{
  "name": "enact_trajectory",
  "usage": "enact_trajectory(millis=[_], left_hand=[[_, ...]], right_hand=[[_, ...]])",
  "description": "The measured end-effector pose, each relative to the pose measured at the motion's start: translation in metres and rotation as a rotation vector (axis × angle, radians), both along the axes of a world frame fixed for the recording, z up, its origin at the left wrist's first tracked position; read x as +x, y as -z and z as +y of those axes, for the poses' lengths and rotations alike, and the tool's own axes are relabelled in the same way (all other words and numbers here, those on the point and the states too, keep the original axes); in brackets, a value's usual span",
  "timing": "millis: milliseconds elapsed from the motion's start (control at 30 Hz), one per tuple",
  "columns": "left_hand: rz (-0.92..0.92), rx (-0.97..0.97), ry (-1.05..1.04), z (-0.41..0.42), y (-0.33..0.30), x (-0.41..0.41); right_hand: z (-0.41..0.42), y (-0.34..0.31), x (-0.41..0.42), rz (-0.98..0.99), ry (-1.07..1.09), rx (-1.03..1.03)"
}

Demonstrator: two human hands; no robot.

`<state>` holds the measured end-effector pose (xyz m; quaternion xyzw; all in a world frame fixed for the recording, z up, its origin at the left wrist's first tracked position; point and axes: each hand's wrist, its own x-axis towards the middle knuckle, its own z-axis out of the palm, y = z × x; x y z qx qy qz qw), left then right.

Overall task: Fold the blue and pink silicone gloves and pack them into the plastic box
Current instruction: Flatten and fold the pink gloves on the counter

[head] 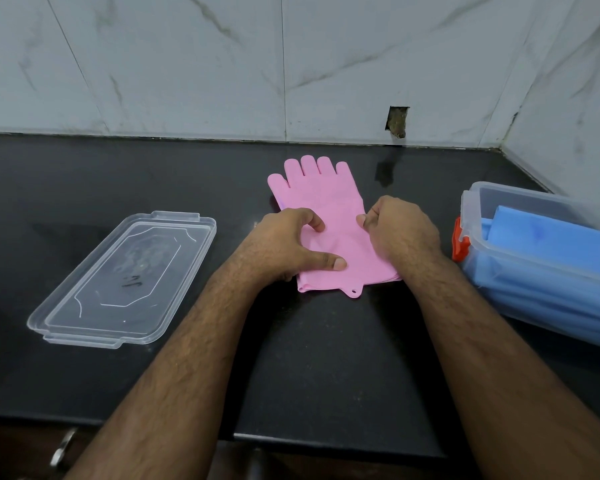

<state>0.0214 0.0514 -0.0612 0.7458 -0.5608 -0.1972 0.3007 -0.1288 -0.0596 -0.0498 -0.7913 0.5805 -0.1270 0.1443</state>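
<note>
Left hand (284, 244) grips the pink glove (321, 192), thumb pressing it flat; right hand (399, 230) pinches its other edge. Blue gloves (548, 244) lie in the box (471, 206).

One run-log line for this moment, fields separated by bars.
pink glove: flat | left hand: holds left edge | right hand: pinches right edge | blue gloves: in plastic box | lid: off

A kitchen is showing: a polished black stone surface (326, 358) lying beneath the left grip (284, 244), white veined marble wall tiles (187, 64) rising beyond it.
</note>
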Motion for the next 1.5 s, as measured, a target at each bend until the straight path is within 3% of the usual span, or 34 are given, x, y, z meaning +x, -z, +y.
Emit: enact_trajectory(millis=[233, 433, 667, 900, 1367, 1500], left_hand=[[-0.062, 0.023, -0.021, 0.001, -0.001, -0.002], [-0.372, 0.045, -0.127, 0.006, -0.003, -0.003], [-0.435, -0.038, 0.117, 0.005, -0.006, -0.004], [-0.275, 0.091, 0.355, -0.002, 0.0, -0.003], [-0.265, 0.116, 0.32, -0.008, 0.01, 0.0], [-0.264, 0.113, 0.31, -0.008, 0.011, 0.001]], right_hand=[[0.0, -0.001, 0.0, 0.007, -0.01, -0.012], [0.002, -0.002, -0.001, -0.006, -0.012, -0.017], [0.002, -0.002, 0.001, 0.004, -0.006, -0.019], [0.001, 0.002, -0.001, -0.009, 0.01, -0.043], [0.0, 0.001, 0.0, -0.051, 0.027, -0.049], [0.0, 0.004, -0.002, -0.001, -0.07, -0.116]])
